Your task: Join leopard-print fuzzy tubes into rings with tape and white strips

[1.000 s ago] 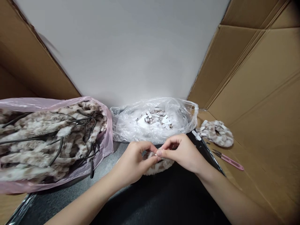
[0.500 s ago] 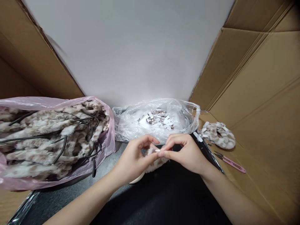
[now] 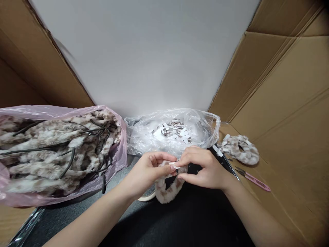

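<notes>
A fluffy cream-and-brown scrunchie point(image 3: 168, 195) hangs as a ring between my hands. My left hand point(image 3: 150, 171) pinches its upper part with thumb and fingers. Against it, a small white tag point(image 3: 174, 165) shows at the fingertips. My right hand point(image 3: 203, 168) is closed at the same spot, its index finger pressing on the tag and its thumb near the fur. How the tag sits on the scrunchie is partly hidden by my fingers. Below my left wrist, a cream curved rim point(image 3: 147, 198) shows, mostly covered.
At left, a pink plastic bag point(image 3: 122, 151) holds furry strips with dark cords. A clear bag point(image 3: 138, 137) of white tags lies ahead. On the right are another fluffy scrunchie point(image 3: 248, 152), pink thread snips point(image 3: 257, 181) and a loose white tag point(image 3: 217, 151). Cardboard walls point(image 3: 290, 85) flank the sides.
The scrunchie has dropped lower and opened into a visible ring below my hands. My right fingers have spread slightly around the tag, which now lies against the fur.
</notes>
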The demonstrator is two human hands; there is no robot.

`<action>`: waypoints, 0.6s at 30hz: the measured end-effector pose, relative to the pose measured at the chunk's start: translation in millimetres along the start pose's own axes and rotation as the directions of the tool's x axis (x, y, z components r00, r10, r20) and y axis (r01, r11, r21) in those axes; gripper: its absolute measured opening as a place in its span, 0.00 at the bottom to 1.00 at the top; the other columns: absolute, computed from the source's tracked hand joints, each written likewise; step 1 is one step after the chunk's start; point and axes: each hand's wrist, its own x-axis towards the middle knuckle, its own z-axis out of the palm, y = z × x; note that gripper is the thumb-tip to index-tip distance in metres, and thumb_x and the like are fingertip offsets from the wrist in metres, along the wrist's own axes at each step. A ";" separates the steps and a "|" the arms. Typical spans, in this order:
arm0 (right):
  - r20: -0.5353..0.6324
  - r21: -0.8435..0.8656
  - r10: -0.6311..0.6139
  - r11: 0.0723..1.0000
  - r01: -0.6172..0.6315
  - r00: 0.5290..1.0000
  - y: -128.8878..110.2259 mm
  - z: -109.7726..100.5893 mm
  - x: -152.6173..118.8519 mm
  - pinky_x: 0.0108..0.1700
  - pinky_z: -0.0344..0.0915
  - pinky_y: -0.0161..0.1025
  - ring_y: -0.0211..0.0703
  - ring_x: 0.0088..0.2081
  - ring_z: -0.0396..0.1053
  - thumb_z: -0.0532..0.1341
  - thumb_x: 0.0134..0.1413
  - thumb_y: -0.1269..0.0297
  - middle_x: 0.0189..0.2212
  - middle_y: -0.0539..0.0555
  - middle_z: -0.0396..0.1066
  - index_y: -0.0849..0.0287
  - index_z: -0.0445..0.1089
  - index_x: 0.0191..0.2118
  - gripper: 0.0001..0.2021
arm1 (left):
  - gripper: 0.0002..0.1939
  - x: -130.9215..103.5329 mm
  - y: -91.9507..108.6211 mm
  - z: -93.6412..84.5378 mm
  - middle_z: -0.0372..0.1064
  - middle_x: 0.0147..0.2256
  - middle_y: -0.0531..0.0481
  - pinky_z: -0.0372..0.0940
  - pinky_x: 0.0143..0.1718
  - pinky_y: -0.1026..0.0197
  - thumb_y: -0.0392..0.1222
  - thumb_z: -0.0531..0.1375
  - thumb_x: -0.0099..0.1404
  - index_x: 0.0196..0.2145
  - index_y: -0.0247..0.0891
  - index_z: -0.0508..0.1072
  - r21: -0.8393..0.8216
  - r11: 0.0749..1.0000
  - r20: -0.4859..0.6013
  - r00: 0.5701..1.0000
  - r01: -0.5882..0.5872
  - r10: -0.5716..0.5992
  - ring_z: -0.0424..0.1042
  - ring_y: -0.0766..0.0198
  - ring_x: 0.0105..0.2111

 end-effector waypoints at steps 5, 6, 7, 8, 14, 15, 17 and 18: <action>-0.044 -0.054 -0.079 0.996 0.077 0.996 4.4 1.3 -0.4 0.36 0.65 0.37 0.38 0.29 0.70 0.62 0.55 0.74 0.27 0.52 0.74 0.57 0.74 0.35 0.05 | 0.08 1.8 2.7 -5.4 0.75 0.24 0.49 0.65 0.28 0.68 0.36 0.69 0.50 0.31 0.34 0.80 -0.108 0.983 0.065 0.988 0.149 -0.143 0.72 0.67 0.26; -0.047 -0.071 -0.099 0.993 0.095 0.994 4.5 1.1 -0.3 0.36 0.65 0.37 0.38 0.29 0.70 0.62 0.55 0.73 0.27 0.52 0.74 0.57 0.74 0.35 0.05 | 0.08 2.1 2.8 -5.7 0.75 0.24 0.48 0.65 0.28 0.68 0.37 0.70 0.49 0.30 0.34 0.80 -0.124 0.979 0.066 0.986 0.161 -0.154 0.72 0.67 0.26; -0.046 -0.095 -0.118 0.989 0.114 0.992 4.3 0.9 -0.3 0.35 0.64 0.38 0.38 0.29 0.70 0.62 0.56 0.73 0.27 0.51 0.74 0.57 0.74 0.35 0.05 | 0.08 2.3 2.6 -5.7 0.74 0.25 0.49 0.64 0.27 0.68 0.38 0.71 0.48 0.29 0.34 0.80 -0.135 0.976 0.068 0.985 0.169 -0.161 0.72 0.67 0.26; -0.041 -0.121 -0.135 0.984 0.129 0.990 3.9 0.6 -0.2 0.35 0.64 0.38 0.38 0.29 0.69 0.62 0.56 0.72 0.27 0.51 0.74 0.56 0.74 0.34 0.05 | 0.09 2.5 2.2 -5.7 0.74 0.24 0.49 0.64 0.26 0.68 0.38 0.72 0.48 0.29 0.34 0.80 -0.139 0.975 0.071 0.984 0.174 -0.166 0.71 0.68 0.25; -0.037 -0.062 -0.033 0.998 0.030 0.999 -0.7 -0.7 0.7 0.41 0.66 0.40 0.41 0.36 0.70 0.66 0.52 0.70 0.34 0.54 0.73 0.56 0.74 0.36 0.05 | 0.12 1.4 -1.2 -5.8 0.72 0.24 0.52 0.60 0.23 0.72 0.39 0.73 0.49 0.30 0.34 0.79 -0.050 0.990 0.073 0.989 0.132 -0.128 0.67 0.73 0.23; -0.032 -0.023 0.005 1.000 -0.006 0.999 -2.2 -0.5 0.8 0.42 0.66 0.40 0.42 0.37 0.71 0.68 0.51 0.68 0.35 0.54 0.73 0.57 0.73 0.38 0.07 | 0.11 0.8 -1.3 -5.6 0.71 0.24 0.52 0.60 0.24 0.71 0.40 0.73 0.49 0.30 0.34 0.78 -0.024 0.995 0.059 0.994 0.098 -0.096 0.66 0.73 0.23; -0.004 -0.013 0.086 0.996 -0.087 0.996 -5.6 0.6 0.7 0.42 0.66 0.41 0.44 0.38 0.71 0.71 0.47 0.62 0.36 0.54 0.74 0.57 0.70 0.40 0.15 | 0.11 -0.7 -1.0 -4.4 0.70 0.24 0.53 0.61 0.24 0.71 0.41 0.72 0.51 0.31 0.34 0.78 0.054 0.998 0.017 0.999 0.032 -0.033 0.66 0.73 0.23; 0.006 -0.049 0.119 0.992 -0.118 0.993 -7.1 1.6 0.5 0.42 0.66 0.41 0.44 0.37 0.71 0.72 0.45 0.59 0.35 0.54 0.74 0.57 0.69 0.40 0.17 | 0.12 -1.5 -0.5 -3.6 0.69 0.23 0.53 0.61 0.24 0.70 0.42 0.72 0.51 0.30 0.33 0.78 0.099 0.995 -0.003 1.000 0.010 -0.009 0.65 0.72 0.23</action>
